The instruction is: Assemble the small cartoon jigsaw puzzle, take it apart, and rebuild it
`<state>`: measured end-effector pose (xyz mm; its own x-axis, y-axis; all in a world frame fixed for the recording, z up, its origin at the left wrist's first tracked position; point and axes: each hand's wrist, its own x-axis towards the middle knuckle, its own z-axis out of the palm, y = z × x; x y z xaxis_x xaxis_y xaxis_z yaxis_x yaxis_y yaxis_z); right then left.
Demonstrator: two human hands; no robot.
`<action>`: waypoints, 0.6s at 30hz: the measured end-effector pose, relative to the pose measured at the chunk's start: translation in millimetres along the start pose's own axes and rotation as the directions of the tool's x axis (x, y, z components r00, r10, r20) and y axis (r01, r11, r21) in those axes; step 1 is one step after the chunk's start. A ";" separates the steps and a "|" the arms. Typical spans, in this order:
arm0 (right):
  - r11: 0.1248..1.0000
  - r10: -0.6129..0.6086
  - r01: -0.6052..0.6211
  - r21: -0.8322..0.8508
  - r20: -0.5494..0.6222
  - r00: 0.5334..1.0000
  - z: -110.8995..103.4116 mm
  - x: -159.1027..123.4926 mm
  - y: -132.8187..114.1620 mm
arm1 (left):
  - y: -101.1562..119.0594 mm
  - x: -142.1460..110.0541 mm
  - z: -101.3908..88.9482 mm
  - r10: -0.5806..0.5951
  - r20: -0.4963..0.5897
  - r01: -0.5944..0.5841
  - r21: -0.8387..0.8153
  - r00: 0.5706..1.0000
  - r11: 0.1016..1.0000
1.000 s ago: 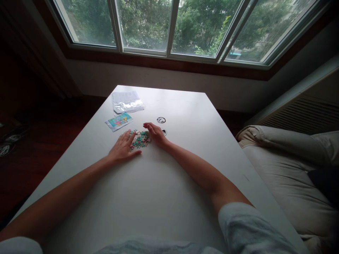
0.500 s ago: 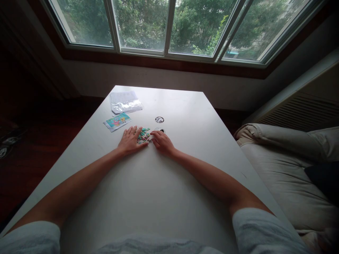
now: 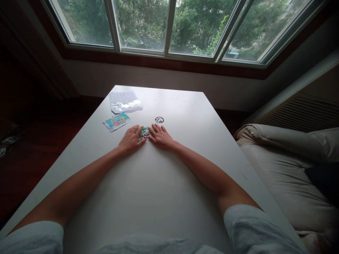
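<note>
A small heap of teal and pink jigsaw pieces [image 3: 144,133] lies on the white table [image 3: 148,190]. My left hand [image 3: 131,139] rests flat on the table at the heap's left side, fingers stretched out and touching the pieces. My right hand [image 3: 159,135] lies flat against the heap's right side, fingers spread. Only a narrow strip of pieces shows between the two hands; the rest is covered.
A colourful picture card [image 3: 117,121] lies left of the hands, and a clear plastic bag [image 3: 124,102] lies farther back. A round disc [image 3: 159,120] sits just beyond my right hand. A cushioned seat [image 3: 286,165] stands to the right, with windows behind the table.
Both hands have closed in on the pile, squeezing the pieces into a tighter heap. My right hand has flattened and now covers a second round mark on the table.
</note>
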<state>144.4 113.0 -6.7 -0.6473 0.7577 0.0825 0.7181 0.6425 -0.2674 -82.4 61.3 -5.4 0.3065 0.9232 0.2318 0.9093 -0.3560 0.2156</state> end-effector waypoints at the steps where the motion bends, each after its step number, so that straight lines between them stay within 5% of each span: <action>1: 1.000 -0.015 0.015 -0.004 0.012 1.000 0.1 2.4 0.8 | 0.7 1.9 1.5 -0.004 0.008 0.004 0.000 1.000 1.000; 6: 0.999 -0.053 0.053 -0.008 0.038 0.998 1.3 10.9 5.1 | -0.2 13.1 8.8 0.003 0.045 -0.003 -0.012 0.999 1.000; 12: 0.999 -0.042 0.042 -0.015 0.037 0.998 7.8 19.9 9.9 | -2.8 27.8 15.0 0.057 -0.030 -0.059 -0.056 0.998 0.997; 18: 0.999 -0.051 0.051 0.000 -0.058 0.997 8.6 24.2 8.8 | -5.9 41.5 15.8 -0.008 -0.111 -0.007 -0.137 0.994 0.991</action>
<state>132.9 136.0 -15.3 -0.6673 0.7292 0.1517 0.6841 0.6805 -0.2625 -70.6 104.0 -12.0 0.2662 0.9043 0.3337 0.8599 -0.3793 0.3417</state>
